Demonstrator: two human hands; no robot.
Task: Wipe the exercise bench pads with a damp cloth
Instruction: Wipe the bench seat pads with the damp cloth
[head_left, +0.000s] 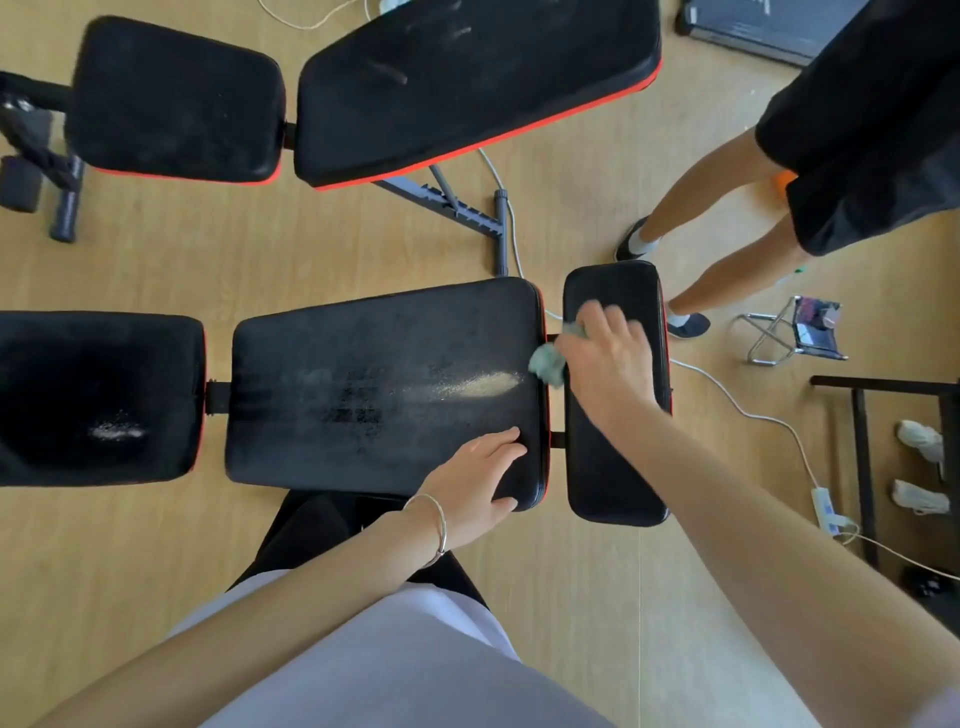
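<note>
Three black pads with red edging lay in a row on the nearer bench: a left pad (98, 374), a middle pad (363, 338) and a small pad (608, 467) at the right end. The right hand (605, 358) reached over the small pad, its fingers bunched round a crumpled pale-green cloth (548, 364). That hand was blurred, so the exact grip was hard to read, but the cloth seemed to sit at the gap between the middle pad and the small one, touching the middle pad's right edge.

The left hand (475, 478) rested flat on the near right corner of the middle pad, fingers straight and close together, thumb along the front edge, gripping nothing. A thin silver bangle (442, 525) circled that wrist.

A pale powdery streak (467, 387) ran across the middle pad's surface and ended just beside the cloth — a smaller patch (117, 431) marked the left pad.

Beyond stood a second bench (467, 78) on the wooden floor (156, 545). Another person's bare legs (711, 182) stood near the small pad's far end, and a white power strip (825, 506) lay further right.
</note>
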